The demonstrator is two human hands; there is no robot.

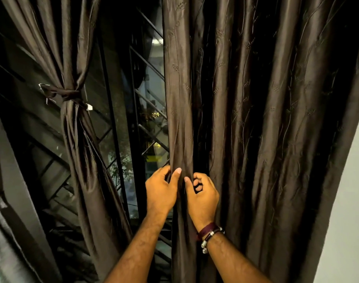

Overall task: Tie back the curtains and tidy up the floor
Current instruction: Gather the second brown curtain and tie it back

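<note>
Window grille (152, 137) blocks gap between curtains.

We find no readable text, label, brand, number or sign anywhere; the brown satin curtain (256, 119) carries only a woven leaf-and-vine pattern, no lettering.

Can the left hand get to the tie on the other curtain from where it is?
Probably yes, once it lets go. The left hand now grips the edge of the hanging curtain. The tie on the tied curtain sits up and leftward, with only open window between them.
</note>
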